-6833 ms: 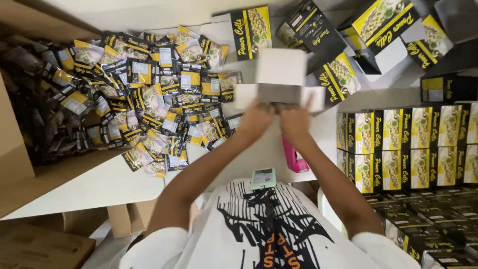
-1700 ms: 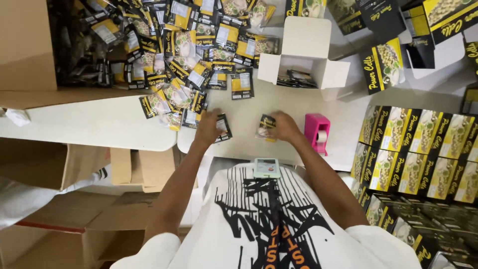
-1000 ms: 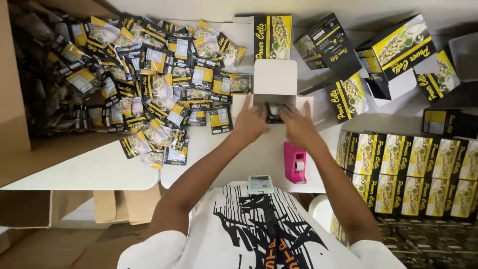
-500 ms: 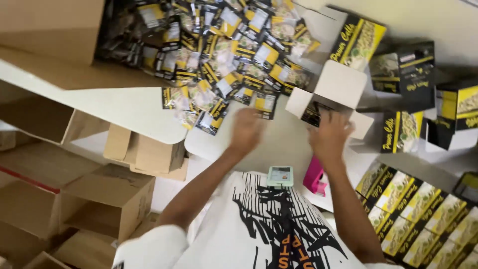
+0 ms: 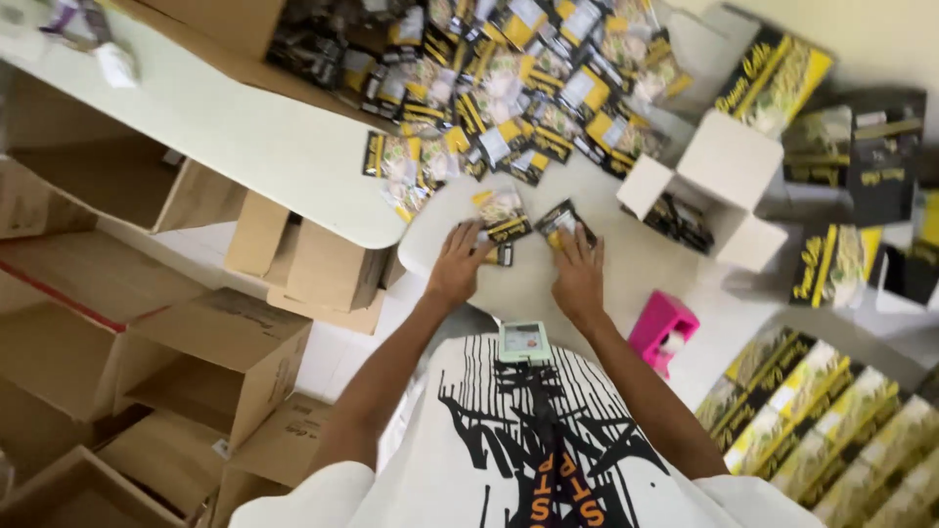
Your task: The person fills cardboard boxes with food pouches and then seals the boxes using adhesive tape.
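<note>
Empty brown cardboard cartons (image 5: 225, 352) are being seen stacked on the floor at far left, below the edge of a white table (image 5: 245, 147) that is being viewed from above. Near the table's rounded corner, a small yellow-and-black sachet (image 5: 501, 213) is being pressed to the surface under the fingertips of the left hand (image 5: 458, 262), its fingers slightly spread and laid flat rather than curled. Just to the right, a second dark sachet (image 5: 562, 221) is being held down in the same way by the right hand (image 5: 579, 276), with the two hands lying near each other but apart. Whether either packet is being pinched cannot be told. A large loose heap of matching sachets (image 5: 509, 78) is being shown spread across the table just beyond both hands. Further right, an open white carton (image 5: 719, 186) with dark packets inside is being shown standing close to the right hand, and a pink tape dispenser (image 5: 663, 332) is lying beside the right forearm. At far right, rows of yellow-and-black printed boxes (image 5: 822, 430) are being seen packed side by side.
</note>
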